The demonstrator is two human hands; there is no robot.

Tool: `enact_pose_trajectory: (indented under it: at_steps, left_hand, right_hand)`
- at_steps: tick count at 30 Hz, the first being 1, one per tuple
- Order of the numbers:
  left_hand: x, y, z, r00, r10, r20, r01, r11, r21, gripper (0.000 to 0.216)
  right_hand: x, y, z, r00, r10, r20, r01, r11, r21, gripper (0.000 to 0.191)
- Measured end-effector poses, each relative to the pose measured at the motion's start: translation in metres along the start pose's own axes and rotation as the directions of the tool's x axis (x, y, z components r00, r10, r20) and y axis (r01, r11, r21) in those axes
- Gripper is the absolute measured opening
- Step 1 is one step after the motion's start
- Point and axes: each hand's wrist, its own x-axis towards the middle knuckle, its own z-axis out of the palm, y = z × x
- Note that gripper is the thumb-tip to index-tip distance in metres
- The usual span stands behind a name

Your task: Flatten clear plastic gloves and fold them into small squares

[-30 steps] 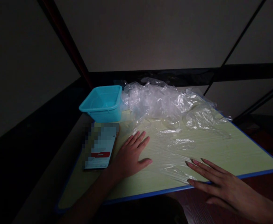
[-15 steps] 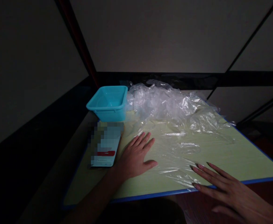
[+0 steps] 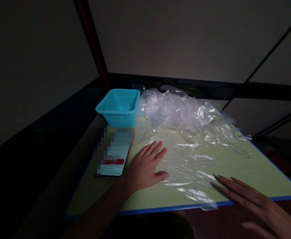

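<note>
Clear plastic film [image 3: 195,161] lies spread and wrinkled over the middle of the tabletop, one corner hanging over the front edge. My left hand [image 3: 146,167] rests flat on its left part, fingers stretched out and thumb apart. At the front right, my right hand [image 3: 252,199] is open with extended fingers, just to the right of the film and holding nothing. Whether it touches the table cannot be made out. Behind both hands, a crumpled heap of the same clear plastic [image 3: 172,108] covers the back of the table.
A turquoise plastic basin [image 3: 122,118] stands at the back left, beside the heap. In front of it lies a phone [image 3: 115,162] with its screen lit and partly blurred out. The pale yellow table [image 3: 262,181] has a blue edge. Dark panelled walls stand behind.
My right hand has shifted right, away from the film's front corner, which now hangs over the edge. My left hand stays in place on the film. The view has tilted slightly.
</note>
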Motion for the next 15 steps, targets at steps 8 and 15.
enact_pose_trajectory:
  at_steps: [8, 15]
  left_hand:
    - [0.001, -0.001, 0.002, 1.000, 0.013, 0.005, -0.013, 1.000, 0.003, 0.073]
    - [0.001, -0.003, 0.001, 1.000, 0.008, 0.027, -0.008, 1.000, 0.003, 0.074]
  right_hand:
    - [0.113, 0.013, -0.031, 0.999, -0.052, 0.012, 0.047, 0.973, 0.225, 0.057]
    - [0.193, 0.046, 0.000, 0.998, -0.055, 0.009, 0.049, 0.949, 0.310, 0.061]
